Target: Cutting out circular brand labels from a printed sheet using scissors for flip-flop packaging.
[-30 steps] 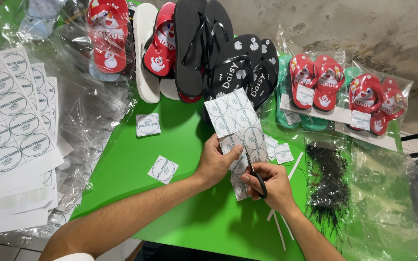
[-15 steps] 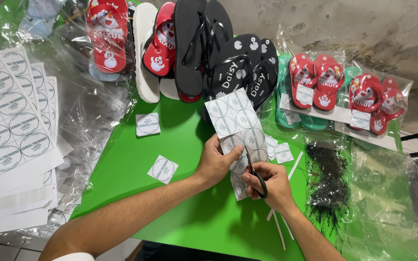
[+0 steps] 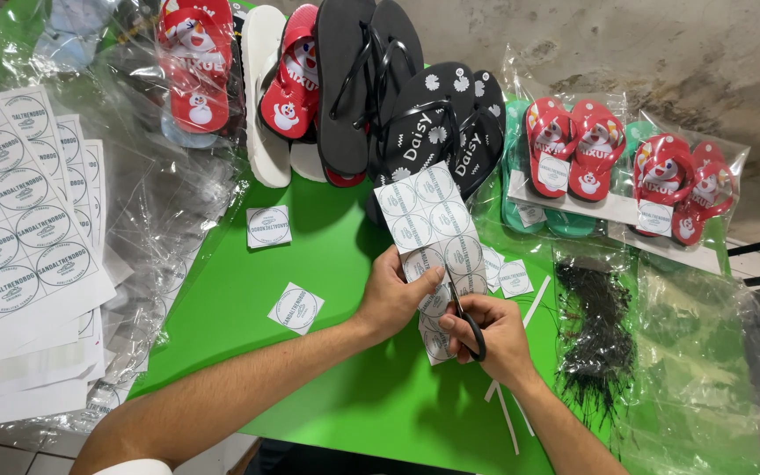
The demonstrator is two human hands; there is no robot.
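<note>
Over a green table (image 3: pixel 336 264), my left hand (image 3: pixel 395 295) pinches a white paper strip (image 3: pixel 428 215) printed with round labels, thumb on top of it. My right hand (image 3: pixel 490 334) grips black-handled scissors (image 3: pixel 466 321), whose blades sit in the strip just right of my left thumb. The lower end of the strip is hidden behind both hands. Two cut square labels (image 3: pixel 295 307) (image 3: pixel 269 226) lie on the table left of my hands, and two more (image 3: pixel 515 277) lie at the right.
Stacked label sheets (image 3: pixel 10 229) lie at the left on clear plastic. Black flip-flops (image 3: pixel 398 105) and red children's sandals in clear bags (image 3: pixel 573 158) line the far edge. A bundle of black plastic ties (image 3: pixel 595 325) and clear bags (image 3: pixel 705 369) lie at the right. Thin paper offcuts (image 3: pixel 507 413) lie near my right wrist.
</note>
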